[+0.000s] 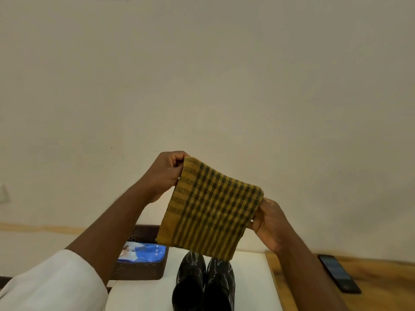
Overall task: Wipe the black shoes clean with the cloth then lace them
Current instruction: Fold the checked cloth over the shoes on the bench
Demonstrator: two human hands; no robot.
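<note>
I'm holding the yellow-and-black checked cloth (211, 207) stretched between left fingers (177, 161) and right fingers (258, 217), both pinching its edges. Pair of glossy black shoes (203, 281) sitting below my fingers on the white worktop (253, 283), apparently unwiped; wiping and lacing both pending.

Two bare forearms reach up from the lower corners of the frame toward its centre. The left hand (165, 173), higher and just left of centre, has its fingers curled with the thumb pinching against them. The right hand (268, 223), lower and right of centre, shows its back, fingers bent inward in a pinch. A white sleeve (54, 281) covers the left upper arm at lower left.
</note>
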